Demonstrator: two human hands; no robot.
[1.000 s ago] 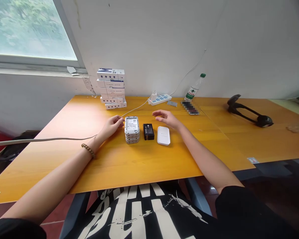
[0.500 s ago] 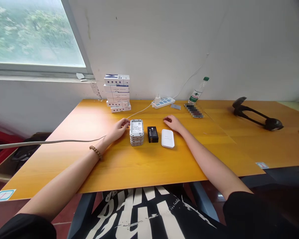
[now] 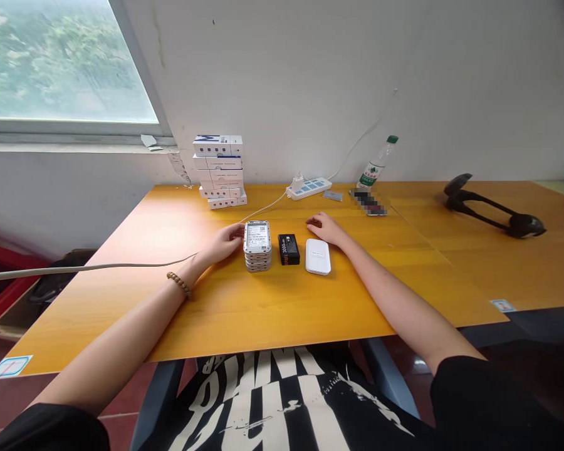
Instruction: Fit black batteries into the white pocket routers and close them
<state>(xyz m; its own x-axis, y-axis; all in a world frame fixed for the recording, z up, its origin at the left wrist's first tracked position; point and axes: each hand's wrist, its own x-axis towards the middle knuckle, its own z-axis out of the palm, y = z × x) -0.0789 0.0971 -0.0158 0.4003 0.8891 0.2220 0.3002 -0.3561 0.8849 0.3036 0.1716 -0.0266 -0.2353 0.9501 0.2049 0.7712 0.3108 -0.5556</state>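
My left hand (image 3: 225, 243) lies on the orange table with its fingertips at the left side of a stack of white square electronic devices (image 3: 257, 246), the top one bearing a printed label. It holds nothing. To the right of the stack sits a black 3000 mAh battery (image 3: 288, 249), then a flat white rounded device (image 3: 318, 257). My right hand (image 3: 322, 228) rests on the tabletop just behind that white device, fingers curled lightly and empty.
Several white boxes (image 3: 219, 169) are piled against the wall. Along the wall lie a power strip (image 3: 309, 188), a blurred phone (image 3: 369, 202) and a plastic bottle (image 3: 377, 161). A black stand (image 3: 493, 210) sits far right. A grey cable (image 3: 75, 270) crosses the left.
My right hand has come down from a raised, spread pose to rest on the table. My left hand has closed in on the stack. The view has shifted slightly.
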